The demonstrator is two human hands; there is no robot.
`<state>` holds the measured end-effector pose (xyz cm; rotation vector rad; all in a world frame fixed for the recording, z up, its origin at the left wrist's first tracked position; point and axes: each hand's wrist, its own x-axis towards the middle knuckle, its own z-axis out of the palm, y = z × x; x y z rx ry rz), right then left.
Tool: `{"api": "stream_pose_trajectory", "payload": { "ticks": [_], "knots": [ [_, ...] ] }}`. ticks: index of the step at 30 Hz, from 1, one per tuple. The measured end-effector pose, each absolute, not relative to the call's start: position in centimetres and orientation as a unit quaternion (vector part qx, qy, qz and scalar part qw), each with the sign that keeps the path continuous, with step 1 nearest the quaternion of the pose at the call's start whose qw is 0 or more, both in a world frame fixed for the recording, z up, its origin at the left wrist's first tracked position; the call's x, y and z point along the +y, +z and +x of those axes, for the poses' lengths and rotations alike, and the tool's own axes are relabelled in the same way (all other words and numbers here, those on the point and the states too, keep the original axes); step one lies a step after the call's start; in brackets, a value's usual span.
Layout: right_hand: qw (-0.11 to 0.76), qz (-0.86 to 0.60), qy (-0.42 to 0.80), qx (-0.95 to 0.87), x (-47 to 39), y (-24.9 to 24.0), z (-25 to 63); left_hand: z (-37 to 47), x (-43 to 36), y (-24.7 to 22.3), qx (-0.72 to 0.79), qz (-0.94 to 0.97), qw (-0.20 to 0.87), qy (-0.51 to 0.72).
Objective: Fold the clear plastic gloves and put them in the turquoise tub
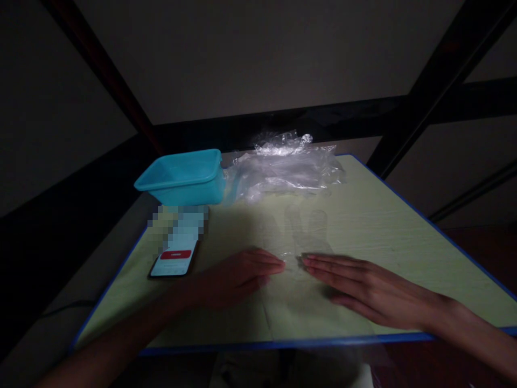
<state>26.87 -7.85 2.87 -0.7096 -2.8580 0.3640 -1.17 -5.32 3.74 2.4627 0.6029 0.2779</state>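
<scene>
A clear disposable plastic glove lies spread flat on the table in front of me, its finger shapes pointing away and its lower part reaching toward the near edge. My left hand rests on the glove's left side, fingers stretched out together. From the right, my right hand reaches in with straight fingers, its tips on or just over the glove's middle. A small gap separates the two sets of fingertips. Neither hand grips anything that I can see.
Crumpled clear plastic, looking like more gloves, is heaped at the table's back. Left of it stands a turquoise plastic basin. A phone with a lit screen lies before the basin. Blue edging borders the pale table.
</scene>
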Motion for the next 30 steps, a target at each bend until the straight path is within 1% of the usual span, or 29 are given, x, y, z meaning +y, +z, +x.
{"api": "stream_pose_trajectory", "payload": {
  "ticks": [7,9,11,15,19,25,30],
  "knots": [
    [0.061,-0.247,0.167,-0.953,-7.5,3.2,26.5,-1.2,-5.3,3.5,0.211,0.935,0.262,0.111],
    [0.060,-0.251,0.174,-0.951,-7.5,3.1,26.5,-1.4,-5.4,3.1,0.213,0.944,0.225,0.112],
    [0.062,-0.251,0.176,-0.950,-7.5,3.0,26.6,-1.7,-5.6,2.7,0.221,0.953,0.167,0.123],
    [0.063,-0.247,0.171,-0.952,-7.6,3.1,26.6,-1.9,-6.1,1.6,0.243,0.951,0.057,0.183],
    [0.071,-0.247,0.174,-0.951,-7.6,3.2,26.6,-1.6,-6.3,0.9,0.252,0.933,0.009,0.255],
    [0.082,-0.257,0.209,-0.940,-7.6,2.8,26.9,-1.2,-5.9,0.5,0.237,0.924,0.029,0.299],
    [0.091,-0.266,0.261,-0.923,-7.4,2.9,27.0,-1.1,-5.5,0.4,0.248,0.909,0.107,0.316]
  ]
}}
